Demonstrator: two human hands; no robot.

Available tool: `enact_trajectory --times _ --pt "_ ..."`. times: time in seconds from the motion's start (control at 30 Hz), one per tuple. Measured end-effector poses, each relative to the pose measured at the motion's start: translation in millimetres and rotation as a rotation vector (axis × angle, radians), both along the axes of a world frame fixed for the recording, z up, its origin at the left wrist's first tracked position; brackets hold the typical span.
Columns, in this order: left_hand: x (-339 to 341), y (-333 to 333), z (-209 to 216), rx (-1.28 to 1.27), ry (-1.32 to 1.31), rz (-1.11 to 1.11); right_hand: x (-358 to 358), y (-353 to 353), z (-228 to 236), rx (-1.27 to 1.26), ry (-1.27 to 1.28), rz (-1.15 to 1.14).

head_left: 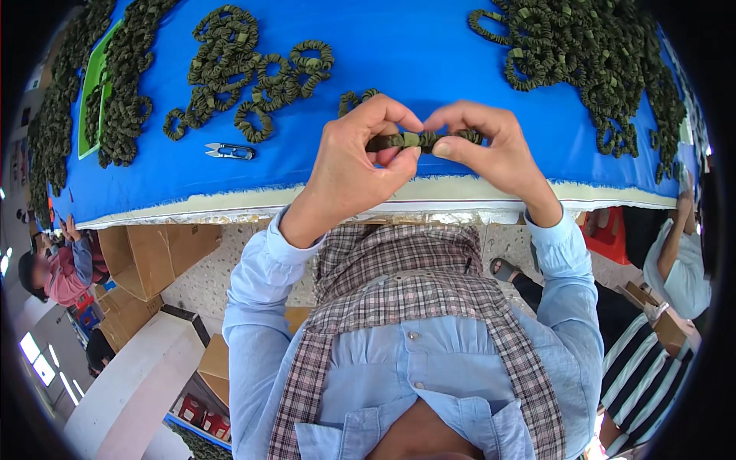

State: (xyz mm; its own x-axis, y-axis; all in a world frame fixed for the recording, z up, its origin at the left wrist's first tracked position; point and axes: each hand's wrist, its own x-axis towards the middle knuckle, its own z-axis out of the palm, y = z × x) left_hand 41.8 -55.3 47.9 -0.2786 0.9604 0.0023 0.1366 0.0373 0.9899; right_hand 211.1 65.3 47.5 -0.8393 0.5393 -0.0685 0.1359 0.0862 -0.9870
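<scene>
Between my two hands, just above the table's near edge, a dark green scrunchie (412,140) is stretched sideways. My left hand (360,153) pinches its left part, with thumb and forefinger at a lighter green section. At its right part, my right hand (491,146) has thumb and forefinger closed on the gathered fabric. Another scrunchie (354,100) lies just behind my left hand, partly hidden by it. Off to the left on the blue cloth rest small thread snips (228,151) with dark handles.
Loose scrunchies (268,77) lie left of centre, and a large heap (583,54) covers the far right. A green tray (86,115) stands left among more scrunchies. Cardboard boxes (146,257) sit below the table's edge. Other people (61,268) work at both sides.
</scene>
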Motion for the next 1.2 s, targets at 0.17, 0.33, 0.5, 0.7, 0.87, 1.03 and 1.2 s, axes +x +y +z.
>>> enact_trajectory --times 0.17,0.33,0.5,0.7,0.87,1.03,1.2 --pt "-0.2 1.1 0.9 0.037 0.081 -0.08 8.5 4.6 -2.3 -0.225 0.05 -0.098" --pt "12.8 7.8 -10.7 0.205 0.242 -0.001 4.7 -1.7 -3.3 -0.451 0.121 -0.204" --pt "9.0 5.9 -5.2 0.151 0.262 0.014 8.2 1.9 -5.4 -0.588 0.226 -0.241" --pt "14.6 9.1 -2.3 0.239 0.252 0.074 7.3 0.6 -4.8 -0.573 0.232 -0.234" --pt "13.9 15.2 -7.4 0.33 0.351 0.044 0.2 -3.9 -1.4 -0.572 0.217 -0.235" --pt "9.1 13.8 -8.5 0.278 0.271 0.029 7.6 3.1 -7.5 -0.626 0.238 -0.244" --pt "5.6 6.7 -3.6 0.158 0.222 0.008 10.5 7.2 -13.0 -0.677 0.337 -0.248"
